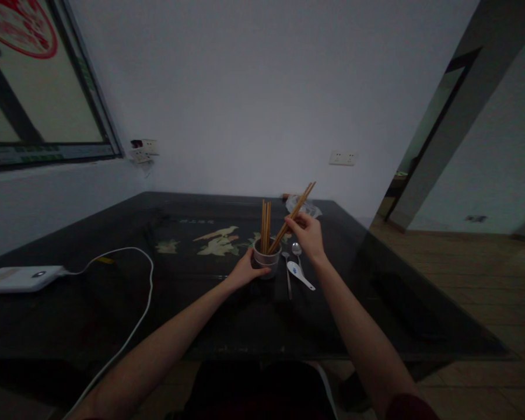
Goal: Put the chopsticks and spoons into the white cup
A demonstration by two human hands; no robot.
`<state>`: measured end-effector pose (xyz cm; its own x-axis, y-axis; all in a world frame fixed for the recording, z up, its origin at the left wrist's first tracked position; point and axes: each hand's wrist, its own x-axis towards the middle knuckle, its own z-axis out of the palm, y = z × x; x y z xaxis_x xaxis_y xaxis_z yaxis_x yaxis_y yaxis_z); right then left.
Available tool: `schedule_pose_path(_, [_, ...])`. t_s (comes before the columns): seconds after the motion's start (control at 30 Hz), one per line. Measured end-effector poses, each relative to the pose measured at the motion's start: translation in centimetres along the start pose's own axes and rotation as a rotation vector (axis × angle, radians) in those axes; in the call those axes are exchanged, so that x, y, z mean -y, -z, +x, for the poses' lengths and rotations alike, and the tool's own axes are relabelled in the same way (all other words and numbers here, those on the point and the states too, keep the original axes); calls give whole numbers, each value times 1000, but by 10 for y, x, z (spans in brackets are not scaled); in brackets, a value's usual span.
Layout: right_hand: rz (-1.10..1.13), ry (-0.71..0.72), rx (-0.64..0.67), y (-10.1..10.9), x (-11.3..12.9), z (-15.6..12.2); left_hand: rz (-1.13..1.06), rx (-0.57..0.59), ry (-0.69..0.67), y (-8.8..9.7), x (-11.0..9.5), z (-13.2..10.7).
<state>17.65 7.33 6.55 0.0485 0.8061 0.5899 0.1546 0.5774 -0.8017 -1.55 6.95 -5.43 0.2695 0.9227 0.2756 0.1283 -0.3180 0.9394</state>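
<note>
A small clear cup (268, 260) stands on the dark table (192, 303) with several wooden chopsticks (265, 226) upright in it. My left hand (246, 270) is wrapped round the cup's left side. My right hand (308, 233) is closed on a tilted bundle of chopsticks (298, 209), whose lower ends reach into the cup. Just right of the cup lie a white ceramic spoon (300, 275) and a metal spoon (296, 249), with a thin metal utensil (287, 279) beside them.
A white device (20, 278) with a white cable (136, 303) lies at the table's left. A clear plastic wrapper (304, 205) sits at the far edge. Wall sockets (342, 157) are behind. Wooden floor and a doorway (424, 140) are to the right.
</note>
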Motion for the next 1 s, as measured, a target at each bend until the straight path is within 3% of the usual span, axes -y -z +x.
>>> schedule_pose_path(0.33, [-143, -138, 184, -7, -46, 20, 26, -11, -13, 0, 2, 1])
schedule_pose_path(0.63, [-218, -152, 300, -18, -65, 23, -28, -17, -31, -1, 6, 1])
schedule_pose_path(1.0, [-329, -96, 305, -20, -70, 19, 52, -14, -24, -1, -6, -1])
